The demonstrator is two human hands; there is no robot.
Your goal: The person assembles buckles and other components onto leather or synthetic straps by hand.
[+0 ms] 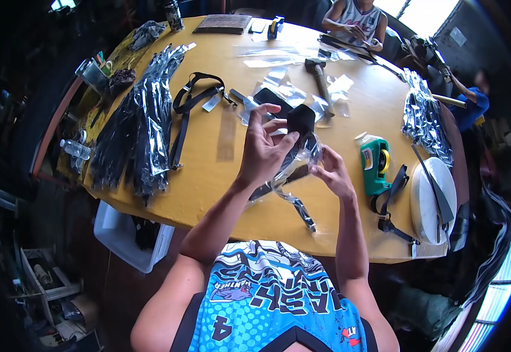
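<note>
Over the middle of the yellow table [208, 182], my left hand [264, 146] pinches a black strap [301, 119] whose wide end stands up between thumb and fingers. Just to the right, my right hand [333, 170] closes its fingers on the clear plastic sleeve [309, 154] around the strap. The strap's lower part hangs toward the table edge nearest me. Behind my hands lie a dark flat piece [272, 101], loose clear plastic pieces [287, 88] and a hammer [321, 82].
Plastic-wrapped black straps [149, 123] are piled at left, beside a loose strap [182, 117]. A green tape dispenser [375, 167] and white roll [430, 199] stand at right. More wrapped straps [421, 114] lie beyond. A person [358, 23] works across the table; another [472, 100] is at right.
</note>
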